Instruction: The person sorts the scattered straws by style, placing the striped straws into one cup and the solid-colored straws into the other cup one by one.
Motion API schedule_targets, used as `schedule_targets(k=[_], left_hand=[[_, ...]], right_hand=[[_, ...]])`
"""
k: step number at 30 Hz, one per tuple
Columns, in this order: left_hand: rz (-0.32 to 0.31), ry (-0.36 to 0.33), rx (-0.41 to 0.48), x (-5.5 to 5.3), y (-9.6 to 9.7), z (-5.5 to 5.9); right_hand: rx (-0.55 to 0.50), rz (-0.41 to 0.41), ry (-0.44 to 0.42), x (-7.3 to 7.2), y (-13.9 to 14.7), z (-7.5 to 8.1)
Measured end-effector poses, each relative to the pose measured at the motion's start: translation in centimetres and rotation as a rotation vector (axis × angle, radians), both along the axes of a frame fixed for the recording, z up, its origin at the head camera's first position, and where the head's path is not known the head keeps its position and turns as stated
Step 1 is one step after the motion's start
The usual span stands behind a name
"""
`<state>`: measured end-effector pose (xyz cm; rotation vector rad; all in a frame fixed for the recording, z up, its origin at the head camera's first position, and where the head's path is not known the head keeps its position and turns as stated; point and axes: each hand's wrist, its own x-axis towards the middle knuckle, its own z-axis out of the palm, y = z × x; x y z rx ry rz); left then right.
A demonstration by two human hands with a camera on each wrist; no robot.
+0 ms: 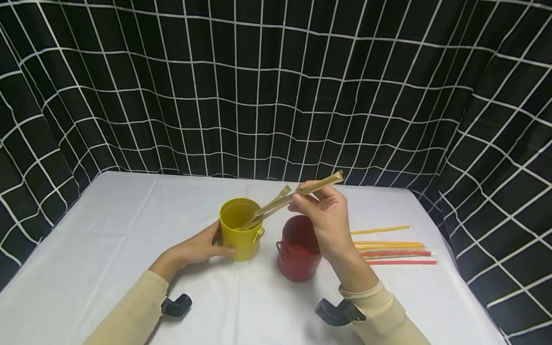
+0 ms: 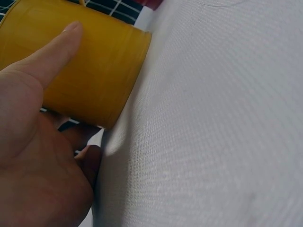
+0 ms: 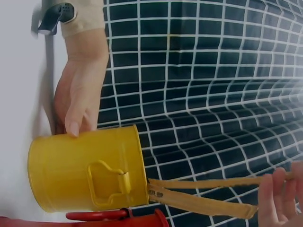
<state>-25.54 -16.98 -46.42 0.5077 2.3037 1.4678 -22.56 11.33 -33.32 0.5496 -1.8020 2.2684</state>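
Note:
A yellow bucket stands on the white table, my left hand gripping its side with the thumb along the front. The left wrist view shows the same thumb lying on the yellow wall. My right hand, raised above a red bucket, pinches a straw in a brown paper wrapper. Its lower end points down to the yellow bucket's mouth. Another brown-wrapped straw leans out of that bucket, its free end near my right fingers. The inside of the red bucket is partly hidden by my hand.
Several wrapped straws, yellow, red and brown, lie on the table to the right, partly behind my right forearm. The red bucket's handle hangs toward the yellow bucket. A black cloth with a white grid surrounds the table.

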Motion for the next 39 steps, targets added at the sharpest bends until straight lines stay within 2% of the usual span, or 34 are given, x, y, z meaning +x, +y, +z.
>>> schedule_targets(k=[5, 11, 17, 22, 30, 39], left_hand=[[0.013, -0.009, -0.016, 0.0, -0.1, 0.1], [0.013, -0.013, -0.024, 0.0, 0.0, 0.1], [0.015, -0.02, -0.022, 0.1, 0.0, 0.4], [0.012, -0.021, -0.024, 0.2, 0.0, 0.3], [0.016, -0.015, -0.022, 0.1, 0.0, 0.3], [0.018, -0.013, -0.013, 0.2, 0.0, 0.4]], right_hand=[[0.041, 0.084, -0.051, 0.3, -0.1, 0.1], [0.073, 0.111, -0.04, -0.2, 0.1, -0.4], [0.087, 0.104, -0.042, -0.9, 0.2, -0.7], [0.115, 0.08, -0.071, -1.1, 0.4, -0.8], [0.172, 0.069, -0.068, -1.2, 0.5, -0.8], [0.355, 0.052, -0.003, -1.7, 0.7, -1.2]])
